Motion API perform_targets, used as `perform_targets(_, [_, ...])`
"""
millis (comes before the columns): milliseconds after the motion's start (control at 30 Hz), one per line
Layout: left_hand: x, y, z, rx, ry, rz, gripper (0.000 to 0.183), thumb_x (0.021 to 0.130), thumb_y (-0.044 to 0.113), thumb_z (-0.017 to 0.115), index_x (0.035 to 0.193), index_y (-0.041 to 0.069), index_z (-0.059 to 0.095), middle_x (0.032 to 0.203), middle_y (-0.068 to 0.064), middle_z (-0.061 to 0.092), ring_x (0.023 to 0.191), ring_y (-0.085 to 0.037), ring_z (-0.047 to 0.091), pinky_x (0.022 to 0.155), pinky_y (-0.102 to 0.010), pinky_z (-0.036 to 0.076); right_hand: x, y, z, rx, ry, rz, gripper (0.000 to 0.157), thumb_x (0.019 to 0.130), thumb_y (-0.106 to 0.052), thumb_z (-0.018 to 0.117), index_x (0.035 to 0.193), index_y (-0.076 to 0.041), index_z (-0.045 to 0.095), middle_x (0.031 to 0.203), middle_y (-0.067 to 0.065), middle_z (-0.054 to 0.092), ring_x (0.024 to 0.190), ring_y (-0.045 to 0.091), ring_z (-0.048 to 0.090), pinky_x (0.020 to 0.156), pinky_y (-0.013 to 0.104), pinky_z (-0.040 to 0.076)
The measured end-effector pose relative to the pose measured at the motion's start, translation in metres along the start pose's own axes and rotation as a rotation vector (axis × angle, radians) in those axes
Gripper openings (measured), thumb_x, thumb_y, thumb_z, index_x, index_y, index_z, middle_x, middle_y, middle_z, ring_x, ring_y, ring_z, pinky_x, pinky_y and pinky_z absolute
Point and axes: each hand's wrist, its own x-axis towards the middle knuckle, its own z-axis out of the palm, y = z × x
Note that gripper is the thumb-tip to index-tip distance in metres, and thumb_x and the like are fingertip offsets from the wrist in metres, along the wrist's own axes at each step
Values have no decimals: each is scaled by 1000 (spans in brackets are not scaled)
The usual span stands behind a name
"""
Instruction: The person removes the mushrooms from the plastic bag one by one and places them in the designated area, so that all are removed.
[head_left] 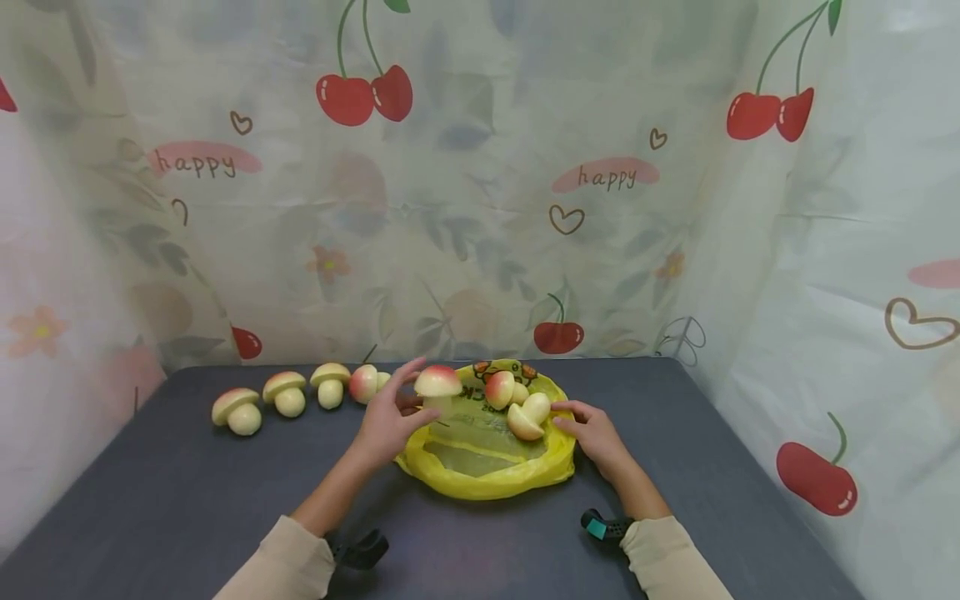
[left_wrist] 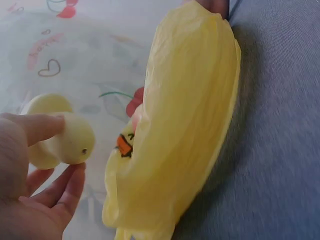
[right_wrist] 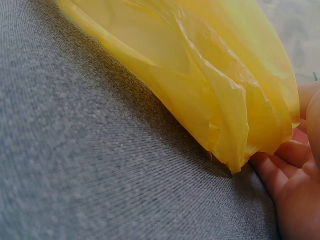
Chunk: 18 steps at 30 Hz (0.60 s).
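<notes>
My left hand (head_left: 390,421) pinches a toy mushroom (head_left: 438,382) with a red-tinged cap and pale stem, above the left part of a yellow plastic bag (head_left: 487,486). In the left wrist view, the thumb and fingertips grip the pale mushroom (left_wrist: 75,140) beside the bag (left_wrist: 190,110). At the bag's right rim, my right hand (head_left: 596,433) holds the edge between thumb and fingers. The right wrist view shows the yellow plastic (right_wrist: 225,100) against that hand (right_wrist: 295,185), with part of the fingers hidden. Inside the wide-mouthed bag lie two more mushrooms, one red-capped (head_left: 501,390) and one pale (head_left: 528,417).
Several similar mushrooms stand or lie in a row at the back left of the dark table (head_left: 172,500), among them a leftmost one (head_left: 236,411) and one on its side (head_left: 365,384). A cherry-patterned curtain (head_left: 465,250) hangs behind and along the sides.
</notes>
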Motion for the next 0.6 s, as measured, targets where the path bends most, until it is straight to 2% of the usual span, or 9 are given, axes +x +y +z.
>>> perform_targets(200, [-7,-5,-17,-22,95,-61,85,85,15,78,153,29,28,135,-16,42,105,-32,63,83,-35,53,0,0,0,1,0,0,33,96,-20,64,126,-6,65,131,14,57,118,28,50,93,37,45])
perform_targets(400, [-17,-12,-34,-25,117,-72,82,87,18,76,153,30,28,131,-17,41,105,-33,61,81,-28,52,0,-1,0,-4,7,-1,33,96,-21,64,125,-6,65,132,14,57,119,29,50,95,38,44])
perform_targets(467, [-20,-15,-39,-1,128,-74,79,87,18,75,152,28,32,131,-16,43,104,-32,62,80,-25,52,0,0,0,-7,8,-1,33,96,-21,64,125,-6,66,131,14,57,119,29,50,95,39,44])
perform_targets(600, [-28,-21,-47,22,154,-72,72,86,14,76,149,16,40,132,-17,48,97,-30,65,75,-23,53,0,-1,0,-4,8,-1,32,95,-19,64,125,-6,66,130,14,58,118,28,50,95,38,44])
